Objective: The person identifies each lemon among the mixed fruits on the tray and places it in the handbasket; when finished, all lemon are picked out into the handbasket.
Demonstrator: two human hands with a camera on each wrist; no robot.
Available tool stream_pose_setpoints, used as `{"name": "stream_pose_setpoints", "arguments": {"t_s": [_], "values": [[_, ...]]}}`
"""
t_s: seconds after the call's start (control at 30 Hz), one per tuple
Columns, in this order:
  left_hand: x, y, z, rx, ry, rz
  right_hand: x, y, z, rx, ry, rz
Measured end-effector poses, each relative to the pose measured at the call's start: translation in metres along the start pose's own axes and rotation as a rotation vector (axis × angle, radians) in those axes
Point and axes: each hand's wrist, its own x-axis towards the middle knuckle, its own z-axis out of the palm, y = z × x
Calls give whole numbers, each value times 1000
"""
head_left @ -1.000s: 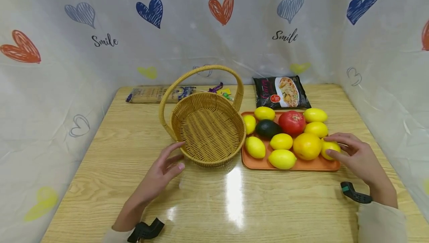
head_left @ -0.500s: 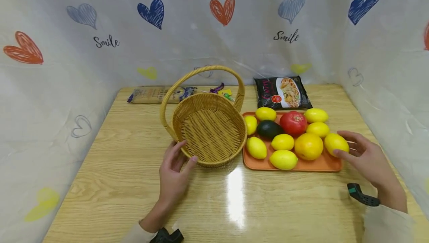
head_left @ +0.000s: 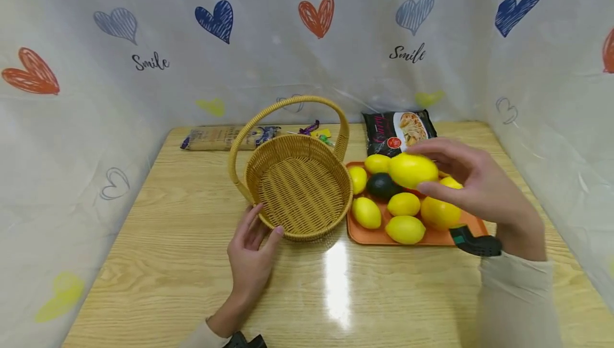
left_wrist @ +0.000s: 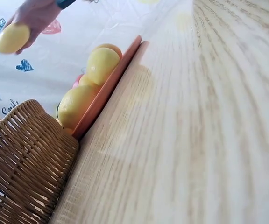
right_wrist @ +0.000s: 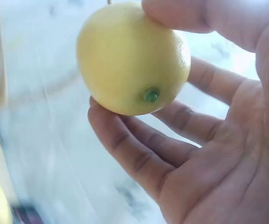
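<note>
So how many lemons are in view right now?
7 visible: held lemon in the right hand; on the tray, back lemon, left lemon, front-left lemon, middle lemon, front lemon, and a partly covered lemon behind the hand. More may be hidden there.

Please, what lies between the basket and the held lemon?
In the head view, between the basket and the held lemon appear another lemon and the dark avocado, on the tray.

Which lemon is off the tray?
The lemon held by the right hand, raised above the orange tray; the other visible lemons lie on it.
</note>
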Motion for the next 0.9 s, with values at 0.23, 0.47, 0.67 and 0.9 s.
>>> {"name": "stream_pose_setpoints", "arguments": {"t_s": [0.23, 0.47, 0.67, 0.9], "values": [[0, -1, -3, -40, 3, -4, 57, 3, 70, -82, -295, 50], [2, -2, -2, -35, -16, -1, 73, 16, 126, -268, -535, 73], [2, 1, -1, -37, -25, -2, 75, 17, 148, -321, -607, 105], [2, 0, -1, -51, -14, -1, 71, 19, 116, -167, -479, 71]]}}
